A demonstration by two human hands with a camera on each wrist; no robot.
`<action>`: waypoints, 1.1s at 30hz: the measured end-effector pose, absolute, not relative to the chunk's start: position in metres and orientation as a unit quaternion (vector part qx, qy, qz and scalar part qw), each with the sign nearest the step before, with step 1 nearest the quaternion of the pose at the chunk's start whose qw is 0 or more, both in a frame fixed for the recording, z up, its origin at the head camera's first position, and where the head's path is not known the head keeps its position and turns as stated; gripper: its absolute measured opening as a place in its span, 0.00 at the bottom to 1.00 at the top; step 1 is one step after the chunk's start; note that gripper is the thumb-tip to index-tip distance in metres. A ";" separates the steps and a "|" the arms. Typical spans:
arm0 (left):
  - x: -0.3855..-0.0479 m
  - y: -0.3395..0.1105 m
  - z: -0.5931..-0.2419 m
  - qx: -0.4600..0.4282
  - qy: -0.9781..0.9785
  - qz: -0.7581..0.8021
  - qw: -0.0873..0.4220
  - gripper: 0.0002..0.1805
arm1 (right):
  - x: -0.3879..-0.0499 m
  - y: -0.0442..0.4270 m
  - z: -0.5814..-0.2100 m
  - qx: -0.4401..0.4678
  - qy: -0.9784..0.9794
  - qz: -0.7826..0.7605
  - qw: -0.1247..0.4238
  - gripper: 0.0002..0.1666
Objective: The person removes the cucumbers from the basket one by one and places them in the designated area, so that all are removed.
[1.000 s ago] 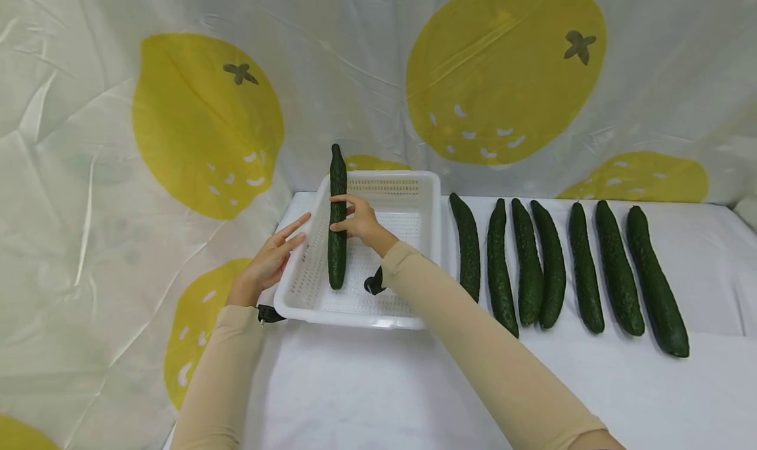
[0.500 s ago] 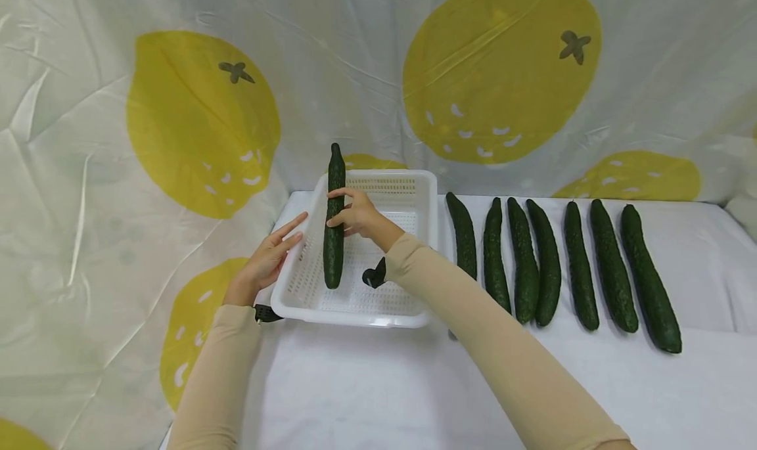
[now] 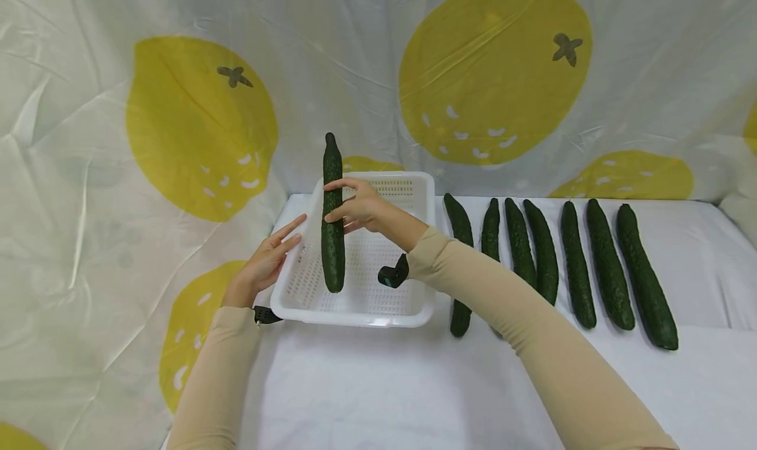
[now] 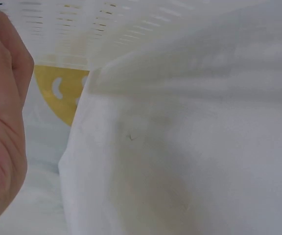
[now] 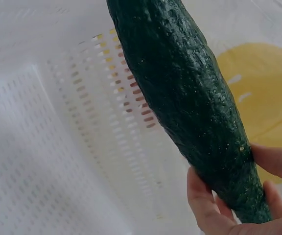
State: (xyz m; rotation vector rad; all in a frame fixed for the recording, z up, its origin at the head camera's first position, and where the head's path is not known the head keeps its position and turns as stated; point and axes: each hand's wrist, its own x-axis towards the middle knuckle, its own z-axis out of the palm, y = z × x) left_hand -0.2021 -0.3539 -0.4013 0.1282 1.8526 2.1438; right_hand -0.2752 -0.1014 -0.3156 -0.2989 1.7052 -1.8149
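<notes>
A long dark green cucumber (image 3: 333, 259) is held over the left part of a white plastic basket (image 3: 355, 320), its narrow end pointing away and rising above the back rim. My right hand (image 3: 361, 207) grips it around the middle between thumb and fingers. The right wrist view shows the cucumber (image 5: 180, 88) close up, with the basket's slotted wall (image 5: 126, 132) behind it. My left hand (image 3: 266, 263) lies against the outside of the basket's left rim with thumb and index finger extended. In the left wrist view, that hand (image 4: 4, 112) is only partly visible beneath the slotted wall.
Several cucumbers (image 3: 603, 263) lie in a row on the white tablecloth (image 3: 367, 384) right of the basket; my right sleeve (image 3: 520, 325) covers parts of some. Behind hangs a curtain (image 3: 331, 62) printed with lemons. A black wrist camera (image 3: 393, 272) sits over the basket.
The right hand has lifted the cucumber slightly and carried it a little to the left, its forearm swinging right over the row. The left hand stays at the basket's rim.
</notes>
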 end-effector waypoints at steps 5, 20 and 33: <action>-0.206 -0.355 -0.405 0.045 0.637 0.754 0.152 0.30 | -0.273 -0.080 -0.310 -0.126 0.635 -0.697 0.307 0.38; -0.210 -0.359 -0.411 0.042 0.642 0.750 0.151 0.31 | -0.260 -0.003 -0.297 -0.147 0.635 -0.710 0.265 0.39; -0.204 -0.356 -0.395 0.029 0.656 0.737 0.157 0.31 | -0.253 0.050 -0.293 -0.150 0.641 -0.706 0.261 0.39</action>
